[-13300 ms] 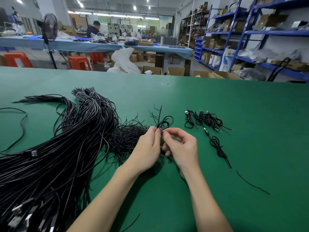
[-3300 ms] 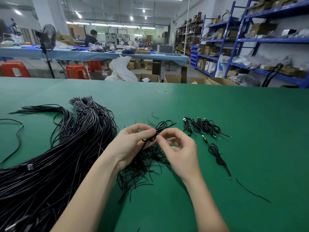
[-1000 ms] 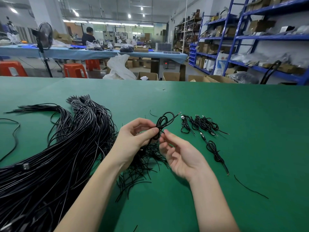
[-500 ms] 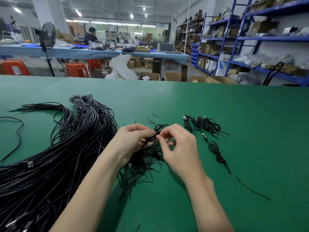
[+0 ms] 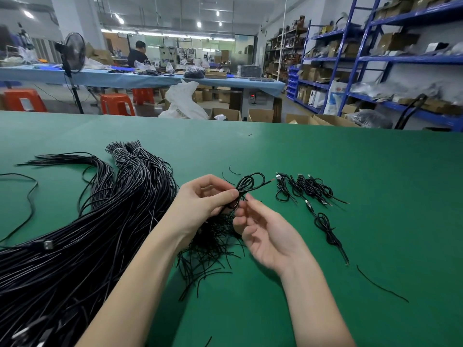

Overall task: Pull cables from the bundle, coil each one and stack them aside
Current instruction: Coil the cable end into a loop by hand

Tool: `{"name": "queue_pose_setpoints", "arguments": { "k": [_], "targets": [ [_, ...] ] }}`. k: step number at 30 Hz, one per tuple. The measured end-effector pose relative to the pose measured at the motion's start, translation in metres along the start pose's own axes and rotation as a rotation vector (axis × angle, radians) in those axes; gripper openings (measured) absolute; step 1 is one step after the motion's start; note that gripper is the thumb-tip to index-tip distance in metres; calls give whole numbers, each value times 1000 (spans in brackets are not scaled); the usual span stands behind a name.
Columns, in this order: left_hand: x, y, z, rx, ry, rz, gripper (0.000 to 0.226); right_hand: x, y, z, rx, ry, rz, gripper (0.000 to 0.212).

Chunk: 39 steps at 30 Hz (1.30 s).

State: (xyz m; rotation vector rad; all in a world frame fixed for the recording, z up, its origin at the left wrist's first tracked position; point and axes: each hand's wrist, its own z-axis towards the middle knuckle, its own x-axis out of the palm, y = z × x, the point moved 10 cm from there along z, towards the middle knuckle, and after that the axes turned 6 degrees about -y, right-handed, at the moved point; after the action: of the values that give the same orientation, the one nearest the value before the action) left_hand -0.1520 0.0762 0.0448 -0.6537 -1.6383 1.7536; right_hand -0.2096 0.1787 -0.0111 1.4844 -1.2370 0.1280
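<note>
Over at the left edge of the green table (image 5: 375, 171) a single loose cable (image 5: 28, 196) curves by itself, apart from the rest. Next to it the big bundle of black cables (image 5: 87, 234) sprawls from the near left corner up toward the middle, its far ends fanned out in two tufts, and one USB plug (image 5: 47, 244) shows pale against the black strands. Just right of the bundle, under the person's forearms, lies a messy heap of short thin ties (image 5: 210, 249), some poking out toward the near side. Above that heap the left hand (image 5: 200, 204) is raised off the table with thumb and forefinger pinched together on a coiled cable (image 5: 246, 186); the loops stand out beyond the fingertips and one end sticks off to the right. The right hand (image 5: 265, 236) sits just beneath and beside it, palm turned up, fingers spread loosely and apart, gripping nothing that I can see, its fingertips close to the coil. Further right, a stack of finished coils (image 5: 305, 189) lies in a short row on the cloth, well clear of the hands, and one more coiled cable (image 5: 328, 229) stretches toward the near side just below them. Beyond that, toward the right, a lone thin tie (image 5: 380, 286) lies by itself on bare cloth.
</note>
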Motion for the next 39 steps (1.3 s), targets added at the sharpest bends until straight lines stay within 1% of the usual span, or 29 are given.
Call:
{"name": "queue_pose_setpoints", "arguments": {
  "k": [3, 5, 6, 7, 9, 10, 11, 12, 13, 14, 15, 16, 18, 20, 22, 24, 29, 31, 33, 35, 37, 39],
  "targets": [
    [0, -2, 0, -6, -3, 4, 12, 4, 5, 0, -42, 24, 42, 13],
    [-2, -1, 1, -31, -19, -10, 12, 2, 15, 1, -153, -5, -17, 10],
    [-3, -1, 1, -48, -33, -23, 10, -1, 24, 1, -261, -50, -109, 9],
    [-5, 1, 1, -69, -51, -35, 9, -4, 35, -1, -410, -117, -264, 10],
    [-8, 5, 1, -103, -97, -40, 7, 0, 62, -18, -799, -280, -681, 13],
    [-10, 6, 2, -111, -117, -26, 7, 9, 69, -29, -998, -326, -868, 13],
    [-11, 7, 2, -110, -126, -8, 6, 19, 69, -38, -1156, -338, -1012, 13],
    [-10, 7, 2, -103, -115, 8, 6, 24, 67, -44, -1260, -347, -1096, 13],
    [-8, 6, 2, -90, -80, 25, 9, 24, 66, -47, -1301, -371, -1109, 13],
    [-4, 5, 1, -76, -29, 55, 16, 19, 68, -46, -1267, -400, -1041, 13],
    [-1, 4, 0, -56, 15, 108, 22, 10, 70, -40, -1162, -414, -910, 13],
    [1, 3, 0, -23, 37, 177, 25, 0, 69, -31, -1012, -411, -768, 14],
    [1, -2, -1, 63, 24, 301, 25, -12, 58, -13, -710, -375, -570, 19],
    [5, -7, -2, 143, 4, 352, 25, -18, 47, -5, -533, -345, -467, 26],
    [6, -11, -2, 204, -47, 388, 25, -19, 43, -3, -469, -336, -432, 27],
    [4, -15, -3, 256, -107, 420, 21, -19, 42, -3, -444, -323, -410, 27],
    [7, -21, -5, 353, -120, 455, 14, -23, 37, 0, -375, -321, -315, 26],
    [9, -21, -5, 367, -111, 447, 13, -25, 31, 2, -287, -289, -215, 29],
    [10, -21, -7, 392, -105, 440, 14, -20, 19, 3, -115, -182, -27, 29],
    [11, -23, -8, 420, -108, 420, 17, -8, 5, 2, 61, -32, 201, 23],
    [11, -24, -10, 445, -125, 382, 24, 2, -1, 1, 152, 81, 377, 16],
    [10, -25, -11, 463, -148, 357, 27, 9, -7, 0, 211, 140, 484, 14]
  ]
}}
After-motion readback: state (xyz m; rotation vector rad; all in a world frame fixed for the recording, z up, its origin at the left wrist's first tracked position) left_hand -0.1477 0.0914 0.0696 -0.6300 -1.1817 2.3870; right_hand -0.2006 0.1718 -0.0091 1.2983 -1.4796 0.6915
